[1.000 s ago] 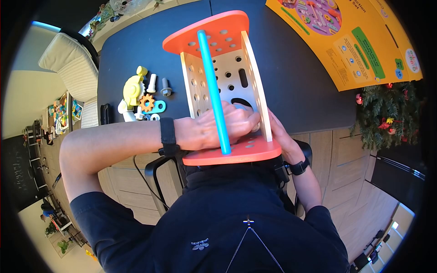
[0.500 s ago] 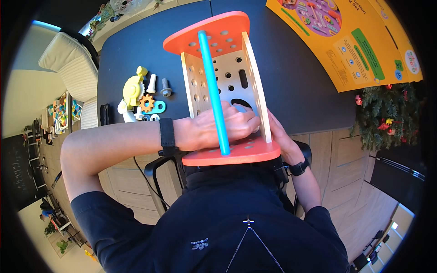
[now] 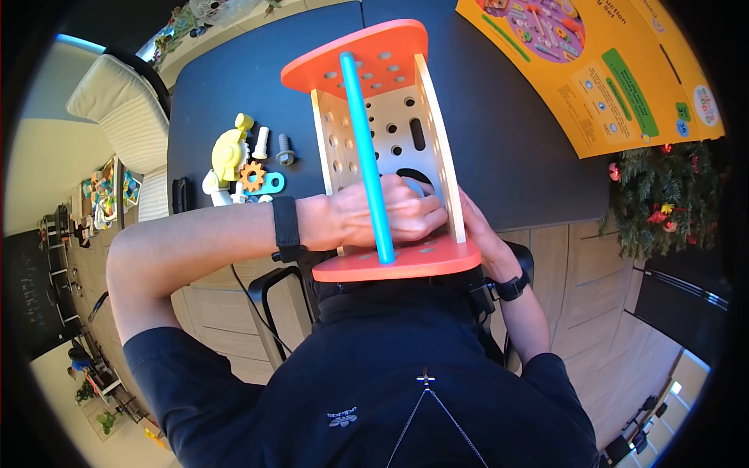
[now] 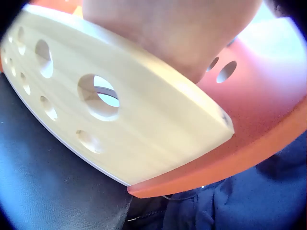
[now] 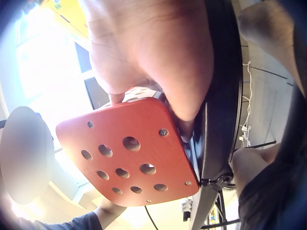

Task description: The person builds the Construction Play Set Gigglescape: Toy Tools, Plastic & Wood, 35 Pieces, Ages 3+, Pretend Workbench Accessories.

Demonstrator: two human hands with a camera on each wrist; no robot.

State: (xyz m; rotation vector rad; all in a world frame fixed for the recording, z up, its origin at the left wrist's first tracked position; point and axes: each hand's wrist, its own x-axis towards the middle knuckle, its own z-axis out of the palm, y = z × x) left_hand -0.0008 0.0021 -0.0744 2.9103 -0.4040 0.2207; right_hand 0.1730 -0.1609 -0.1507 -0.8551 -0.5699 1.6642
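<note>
Head view: the left hand (image 3: 404, 212) is curling its fingers around a blue-grey piece (image 3: 414, 186) inside the holed box (image 3: 396, 267), the right hand (image 3: 483, 234) touching outside, its grip impossible to tell.

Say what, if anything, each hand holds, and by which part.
Whether the left hand, curled inside the toolbox, holds anything cannot be told. The right hand lies outside the wooden side panel, any grip hidden.
</note>
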